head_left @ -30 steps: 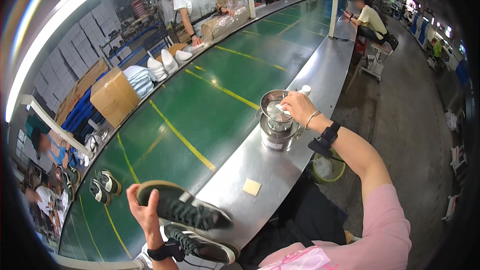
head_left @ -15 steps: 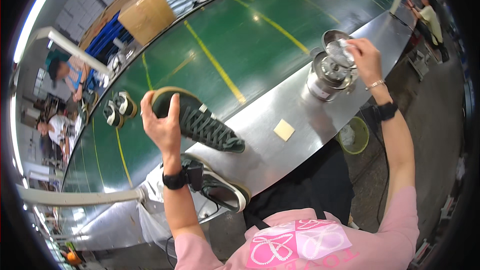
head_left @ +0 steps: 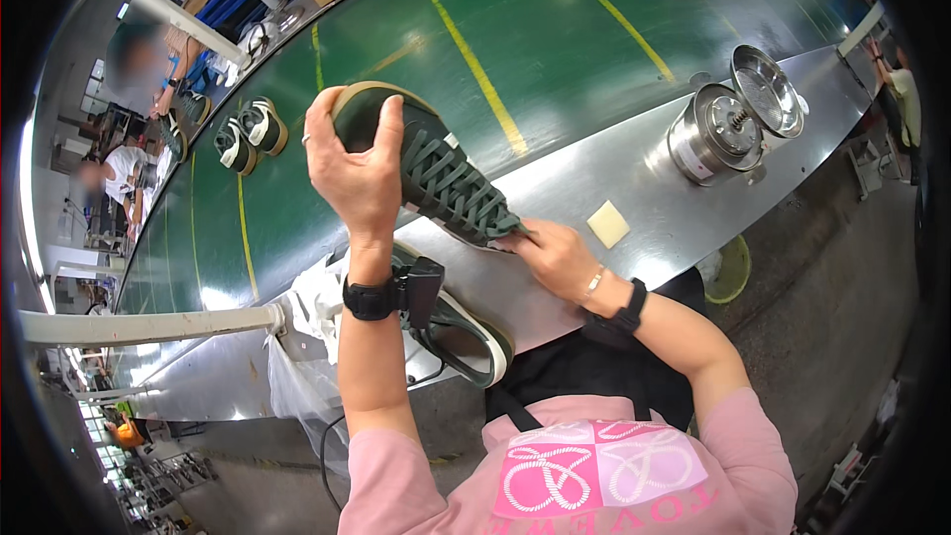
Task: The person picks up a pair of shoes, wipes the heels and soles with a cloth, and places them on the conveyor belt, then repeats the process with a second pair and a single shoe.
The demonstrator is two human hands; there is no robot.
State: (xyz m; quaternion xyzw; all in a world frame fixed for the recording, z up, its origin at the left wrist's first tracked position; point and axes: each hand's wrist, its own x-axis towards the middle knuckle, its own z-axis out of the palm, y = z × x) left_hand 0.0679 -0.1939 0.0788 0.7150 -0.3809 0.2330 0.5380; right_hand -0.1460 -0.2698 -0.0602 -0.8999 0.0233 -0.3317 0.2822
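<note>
Holding a dark green sneaker [head_left: 436, 173] up over the steel desk [head_left: 644, 208], heel end clamped in the left hand [head_left: 359, 173], toe end met by the right hand [head_left: 555, 256]. Best bet for doing this bit well, judging from the shot: keep the heel grip firm so the shoe stays put, tilt the laced top toward the eyes, and work the toe end with light fingertip pressure rather than a full squeeze.

Left fingers [head_left: 388, 134] curled tight round the heel and pale sole edge, clenched on it, no gap showing. Right fingers [head_left: 517, 238] mostly closed, tips pressed against the toe by the last lace rows; can't tell if pinching a lace or just touching.

Below the left wrist, 1 more matching sneaker [head_left: 466, 332] lying on the desk edge. Right of the right fingers, a small pale square pad [head_left: 607, 224], then 1 round metal canister with open lid [head_left: 728, 124] further off. Beyond the left fingers, 2 other shoes [head_left: 250, 134] sitting on the green belt [head_left: 555, 30].
</note>
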